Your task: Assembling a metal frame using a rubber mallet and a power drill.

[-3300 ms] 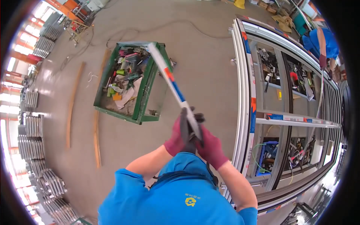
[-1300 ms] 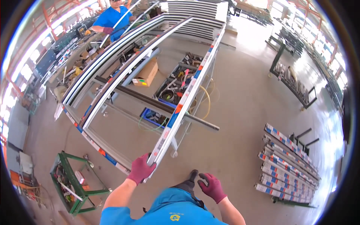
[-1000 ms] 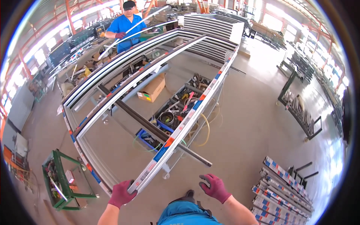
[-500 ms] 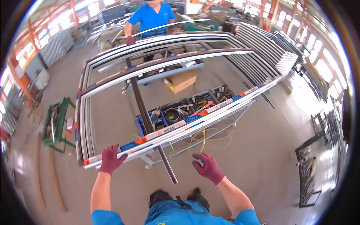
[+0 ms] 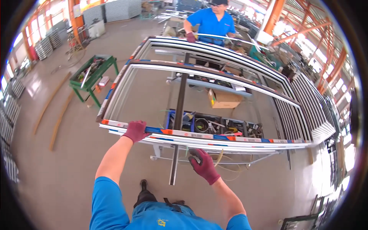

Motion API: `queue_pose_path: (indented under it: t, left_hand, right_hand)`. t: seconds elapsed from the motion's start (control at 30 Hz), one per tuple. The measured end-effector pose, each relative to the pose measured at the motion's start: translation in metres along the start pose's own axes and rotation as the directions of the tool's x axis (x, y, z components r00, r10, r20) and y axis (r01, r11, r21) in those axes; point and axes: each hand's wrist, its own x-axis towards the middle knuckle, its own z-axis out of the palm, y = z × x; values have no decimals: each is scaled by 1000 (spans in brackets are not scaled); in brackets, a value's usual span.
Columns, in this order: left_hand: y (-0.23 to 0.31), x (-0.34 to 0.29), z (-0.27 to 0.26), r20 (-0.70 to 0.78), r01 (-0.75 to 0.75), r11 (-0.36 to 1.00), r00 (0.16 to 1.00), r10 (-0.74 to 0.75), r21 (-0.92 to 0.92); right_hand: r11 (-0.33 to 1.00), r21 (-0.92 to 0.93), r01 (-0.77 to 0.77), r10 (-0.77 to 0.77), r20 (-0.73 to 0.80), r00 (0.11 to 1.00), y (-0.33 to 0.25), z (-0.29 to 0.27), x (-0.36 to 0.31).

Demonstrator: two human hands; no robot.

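Observation:
A stack of large rectangular window frames [image 5: 230, 146], white and dark brown with printed protective tape, lies flat at waist height in front of me. My left hand [image 5: 135, 131], in a maroon glove, is closed over its near rail close to the left corner. A dark metal bar [image 5: 181, 97] runs beneath the frames, and its end sticks out past the near rail toward me. Just right of that end, my right hand [image 5: 205, 165] hovers in a matching glove. Its fingers are bent but apart, holding nothing.
Across the frames stands a co-worker [image 5: 212, 23] in blue, a gloved hand by the far rail. Beneath are a tool tray [image 5: 234, 128] and a cardboard box [image 5: 224, 101]. A green workbench [image 5: 86, 82] stands left, near long strips [image 5: 53, 101] on the floor. Stacked profiles [image 5: 312, 103] are right.
My view has swung left, so the frames appear farther right. My right hand is nearer the bar's end. My left hand still grips the near rail.

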Motion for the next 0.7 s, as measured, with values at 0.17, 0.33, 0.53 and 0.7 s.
queue_pose_path:
  t: [0.17,0.33,0.53,0.7]
  left_hand:
    - [-21,-1,12,-89,-107,991,991,99,-83]
    - [-48,3,44,-425,-511,693,849,314,-509]
    - [-196,-61,-6,-360,-526,703,848,389,-478]
    - [-347,-16,-28,-348,-490,770,863,365,-409]
  right_hand:
    - [999,32,43,-44,34,998,-48,79,71]
    - [982,-126,141,-165,-210,964,-54,191,167]
    - [959,-193,-209,117,-404,907,-73,281,217]
    - [819,-380,-430,210,-499,841,-85,306,234]
